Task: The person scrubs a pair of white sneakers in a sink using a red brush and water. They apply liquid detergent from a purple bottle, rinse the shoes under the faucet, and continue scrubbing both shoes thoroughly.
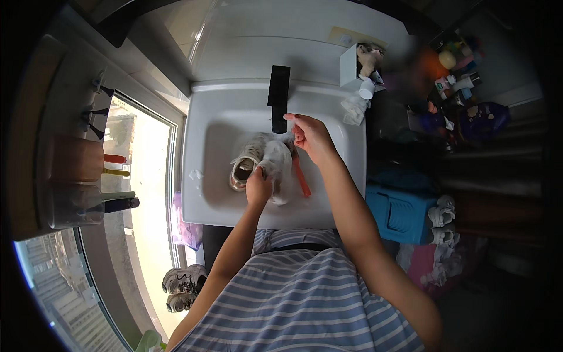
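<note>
In the white sink basin (327, 200), my left hand (259, 187) grips the ankle part of a sneaker covered in white foam (277, 169). A second, off-white sneaker (244, 165) rests just left of it, its opening towards me. My right hand (311, 136) is raised beside the lower end of the black faucet (279, 101), index finger stretched out and the other fingers curled, with nothing visible in it. Whether the fingertip touches the faucet I cannot tell. Below that hand lies a red-orange brush handle (301, 178); its head is mostly hidden behind the foamy shoe.
On the sink's back right corner are a crumpled white plastic bag (354, 110), a white cup (367, 89) and a white box (350, 66). A blue plastic washboard basin (398, 215) stands to the right with sneakers (441, 212) beside it. A window (140, 154) is at the left.
</note>
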### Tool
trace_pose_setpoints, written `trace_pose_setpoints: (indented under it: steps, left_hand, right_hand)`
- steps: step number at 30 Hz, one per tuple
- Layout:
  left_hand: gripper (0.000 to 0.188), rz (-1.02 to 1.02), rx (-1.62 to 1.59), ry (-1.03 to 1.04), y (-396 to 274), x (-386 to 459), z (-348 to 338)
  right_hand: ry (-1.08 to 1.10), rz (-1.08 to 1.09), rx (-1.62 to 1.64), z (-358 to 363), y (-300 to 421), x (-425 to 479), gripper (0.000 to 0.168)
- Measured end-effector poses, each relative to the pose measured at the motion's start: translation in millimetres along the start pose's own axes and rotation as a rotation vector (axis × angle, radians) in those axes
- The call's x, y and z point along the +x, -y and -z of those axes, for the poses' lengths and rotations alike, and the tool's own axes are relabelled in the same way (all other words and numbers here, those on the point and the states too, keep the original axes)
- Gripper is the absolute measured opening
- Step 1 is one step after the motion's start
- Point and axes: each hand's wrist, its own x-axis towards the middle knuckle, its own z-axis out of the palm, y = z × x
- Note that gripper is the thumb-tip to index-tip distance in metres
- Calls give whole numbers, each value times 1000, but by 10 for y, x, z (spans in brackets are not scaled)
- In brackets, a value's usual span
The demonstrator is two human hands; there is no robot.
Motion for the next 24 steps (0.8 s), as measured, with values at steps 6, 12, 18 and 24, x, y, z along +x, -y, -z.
trace_pose_setpoints:
  steps: [6,12,18,24]
  left_hand:
    - [21,-398,356,326,-85,199,320]
    - [17,-321,225,323,-240,363,468]
    - [18,429,-1265,312,-375,1049,-187]
    - [17,359,-1870,835,-161,1367,-777]
  right_hand:
    - [159,-64,321,-228,206,157,28]
    - [237,-43,342,-210,318,171,22]
    - [-4,20,256,-35,174,230,34]
    - [-342,-133,285,368,-657,440,34]
